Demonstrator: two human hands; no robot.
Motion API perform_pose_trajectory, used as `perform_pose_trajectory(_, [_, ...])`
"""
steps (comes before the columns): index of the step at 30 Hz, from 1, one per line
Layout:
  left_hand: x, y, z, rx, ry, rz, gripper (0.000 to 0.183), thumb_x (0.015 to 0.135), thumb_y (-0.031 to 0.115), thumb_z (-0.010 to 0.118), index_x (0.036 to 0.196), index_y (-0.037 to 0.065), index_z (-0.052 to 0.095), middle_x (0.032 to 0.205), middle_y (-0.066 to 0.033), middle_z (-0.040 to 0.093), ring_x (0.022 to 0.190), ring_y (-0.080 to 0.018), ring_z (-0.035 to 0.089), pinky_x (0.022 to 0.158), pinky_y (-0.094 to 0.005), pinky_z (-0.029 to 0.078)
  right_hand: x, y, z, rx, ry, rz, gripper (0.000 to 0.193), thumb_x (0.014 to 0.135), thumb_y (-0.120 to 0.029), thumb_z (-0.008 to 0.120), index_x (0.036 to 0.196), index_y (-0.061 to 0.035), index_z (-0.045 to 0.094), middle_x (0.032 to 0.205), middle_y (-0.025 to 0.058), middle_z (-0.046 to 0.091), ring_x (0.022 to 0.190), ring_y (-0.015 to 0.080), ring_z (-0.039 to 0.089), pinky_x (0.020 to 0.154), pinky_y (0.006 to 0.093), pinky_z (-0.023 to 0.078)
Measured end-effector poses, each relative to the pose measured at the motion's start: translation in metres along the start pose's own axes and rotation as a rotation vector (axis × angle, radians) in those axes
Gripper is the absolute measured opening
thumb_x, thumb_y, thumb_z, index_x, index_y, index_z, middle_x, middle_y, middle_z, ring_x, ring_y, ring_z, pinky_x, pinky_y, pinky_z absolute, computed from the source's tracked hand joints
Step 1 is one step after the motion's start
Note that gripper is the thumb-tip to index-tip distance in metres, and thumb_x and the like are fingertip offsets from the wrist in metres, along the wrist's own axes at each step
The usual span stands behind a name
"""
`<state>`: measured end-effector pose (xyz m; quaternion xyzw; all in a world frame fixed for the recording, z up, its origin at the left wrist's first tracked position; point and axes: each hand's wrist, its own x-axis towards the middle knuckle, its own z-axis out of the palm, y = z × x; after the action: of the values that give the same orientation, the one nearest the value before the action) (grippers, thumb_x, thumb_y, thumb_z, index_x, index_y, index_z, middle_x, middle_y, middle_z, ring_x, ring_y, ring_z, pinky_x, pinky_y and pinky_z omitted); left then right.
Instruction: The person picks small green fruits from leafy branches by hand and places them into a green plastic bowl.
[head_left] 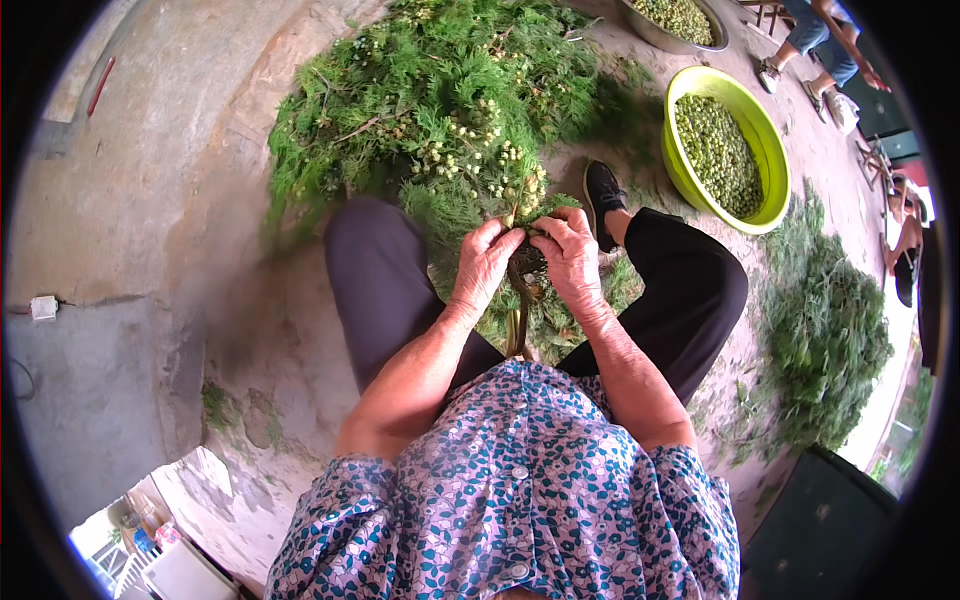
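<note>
Spreading beyond the knees [368, 225], a heap of conifer branches [430, 90] lies left of a lime-green tub [697, 183] of green cones [720, 150], a black shoe [601, 190] near both. Forearms [425, 365] converge; the left hand [484, 262] and right hand [570, 258] pinch a sprig [514, 213] together at the heap's near edge.

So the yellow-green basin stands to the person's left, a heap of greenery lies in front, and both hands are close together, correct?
Wrong side: the head view shows the yellow-green basin to the person's right. The rest holds: a heap of greenery lies in front, and the left hand and right hand are close together.
</note>
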<state>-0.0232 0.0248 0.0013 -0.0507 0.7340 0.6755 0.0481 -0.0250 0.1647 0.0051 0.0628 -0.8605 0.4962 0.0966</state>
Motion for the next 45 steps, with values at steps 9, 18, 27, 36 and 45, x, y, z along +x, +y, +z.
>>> perform_pose_trajectory(9, [-0.005,-0.004,-0.001,0.010,0.001,0.015,0.023,0.079,0.015,0.063,0.062,0.002,0.053,0.056,0.0046,0.036,0.053,-0.0065,0.031,0.050,-0.0256,0.028,0.011,0.021,0.003,-0.011,0.272,0.246,0.012,0.072,0.002,0.062,0.082,0.0014,0.055,0.079,0.0141,0.060,0.062,0.0216,0.059,0.058,0.0312,0.049])
perform_pose_trajectory(18, [-0.003,-0.002,-0.001,-0.423,0.087,-0.286,0.007,0.079,0.009,0.065,0.081,0.003,0.065,0.068,0.0060,0.055,0.059,-0.0031,0.044,0.055,-0.0189,0.036,0.024,0.019,-0.031,1.278,0.189,0.627,0.020,0.081,0.000,0.055,0.100,-0.0031,0.050,0.074,0.0037,0.055,0.067,0.0183,0.058,0.053,0.0260,0.045])
perform_pose_trajectory(27, [0.002,-0.022,-0.005,-0.609,0.043,-0.308,0.004,0.082,0.007,0.059,0.085,0.004,0.061,0.080,0.0005,0.060,0.070,-0.0082,0.053,0.065,-0.0231,0.044,0.009,-0.003,-0.016,0.652,-0.217,0.540,0.011,0.082,-0.002,0.056,0.091,0.0015,0.060,0.071,0.0041,0.059,0.054,0.0077,0.054,0.044,0.0197,0.041])
perform_pose_trajectory(36, [0.003,-0.018,-0.003,-0.513,-0.010,-0.286,0.011,0.084,0.001,0.053,0.092,0.002,0.060,0.083,-0.0001,0.060,0.073,-0.0072,0.053,0.067,-0.0212,0.043,0.004,0.001,0.001,0.436,-0.226,0.435,0.023,0.075,-0.007,0.066,0.093,0.0061,0.061,0.072,0.0076,0.061,0.057,0.0099,0.055,0.053,0.0239,0.045])
perform_pose_trajectory(45, [0.003,-0.029,-0.004,-0.367,-0.078,-0.296,0.008,0.085,0.006,0.052,0.088,0.001,0.058,0.079,0.0006,0.057,0.070,-0.0069,0.050,0.065,-0.0210,0.040,0.005,-0.003,-0.001,0.579,-0.273,0.613,0.016,0.075,-0.006,0.065,0.088,0.0029,0.061,0.067,0.0015,0.058,0.056,0.0070,0.049,0.053,0.0208,0.043])
